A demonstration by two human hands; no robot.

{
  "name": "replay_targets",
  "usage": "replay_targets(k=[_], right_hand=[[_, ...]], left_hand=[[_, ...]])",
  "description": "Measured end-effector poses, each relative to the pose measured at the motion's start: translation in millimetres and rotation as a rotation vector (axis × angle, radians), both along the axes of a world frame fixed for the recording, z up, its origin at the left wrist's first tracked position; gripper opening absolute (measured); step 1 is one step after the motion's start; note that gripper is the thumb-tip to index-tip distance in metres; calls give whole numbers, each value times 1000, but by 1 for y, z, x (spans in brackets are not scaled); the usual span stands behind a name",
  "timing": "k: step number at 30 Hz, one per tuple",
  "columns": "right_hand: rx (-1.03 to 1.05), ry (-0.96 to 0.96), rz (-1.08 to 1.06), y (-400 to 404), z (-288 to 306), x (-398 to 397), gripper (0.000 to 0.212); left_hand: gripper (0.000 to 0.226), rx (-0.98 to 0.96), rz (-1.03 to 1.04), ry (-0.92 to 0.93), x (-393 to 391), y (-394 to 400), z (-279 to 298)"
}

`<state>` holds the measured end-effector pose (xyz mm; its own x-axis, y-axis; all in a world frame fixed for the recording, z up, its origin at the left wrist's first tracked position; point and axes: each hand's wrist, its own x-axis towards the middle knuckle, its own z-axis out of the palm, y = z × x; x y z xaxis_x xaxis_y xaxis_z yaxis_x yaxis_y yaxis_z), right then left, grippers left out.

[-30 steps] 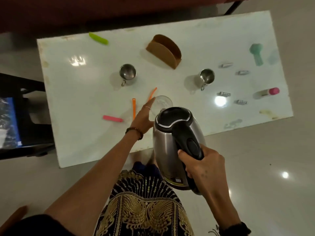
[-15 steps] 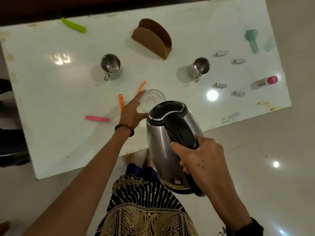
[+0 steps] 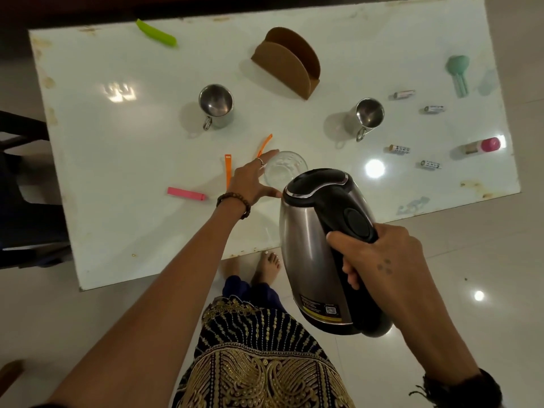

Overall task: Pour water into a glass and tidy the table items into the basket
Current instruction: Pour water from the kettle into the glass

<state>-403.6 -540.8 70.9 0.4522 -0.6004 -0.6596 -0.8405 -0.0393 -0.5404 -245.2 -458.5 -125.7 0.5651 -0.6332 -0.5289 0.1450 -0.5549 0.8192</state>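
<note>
A clear glass (image 3: pixel 285 168) stands near the front middle of the white table (image 3: pixel 117 160). My left hand (image 3: pixel 251 179) curls around its left side, thumb and fingers against the wall. My right hand (image 3: pixel 379 257) grips the black handle of a steel electric kettle (image 3: pixel 318 245), held tilted toward the glass, its lid end just in front of the rim. The spout is hidden under the kettle body, so I cannot see water. A brown curved basket (image 3: pixel 290 66) stands at the back middle.
Two steel mugs (image 3: pixel 216 106) (image 3: pixel 368 116) flank the glass. Orange strips (image 3: pixel 228 170), a pink bar (image 3: pixel 185 193) and a green clip (image 3: pixel 156 33) lie left. Several batteries (image 3: pixel 399 149), a pink-capped tube (image 3: pixel 482 146) and a mint tool (image 3: pixel 457 73) lie right. My feet (image 3: pixel 266 267) show below the table edge.
The kettle has moved forward and tipped closer to the glass. My left hand stays at the glass. The camera view has shifted over the table.
</note>
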Motion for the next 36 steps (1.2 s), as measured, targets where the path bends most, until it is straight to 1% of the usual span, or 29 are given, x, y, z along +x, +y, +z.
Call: replay_targets(k=[11, 15, 25, 28, 36], right_hand=[[-16, 11, 1, 6, 3, -1, 25], [-12, 11, -17, 8, 2, 1, 23], [-11, 19, -29, 9, 3, 4, 21], [-7, 22, -28, 7, 3, 4, 22], [-26, 67, 18, 2, 3, 6, 25]], left_hand=[[88, 15, -1, 24, 2, 0, 1], [86, 14, -19, 28, 4, -1, 4], [84, 40, -47, -9, 4, -3, 3], [83, 53, -56, -46, 5, -3, 2], [82, 71, -76, -67, 7, -2, 3]])
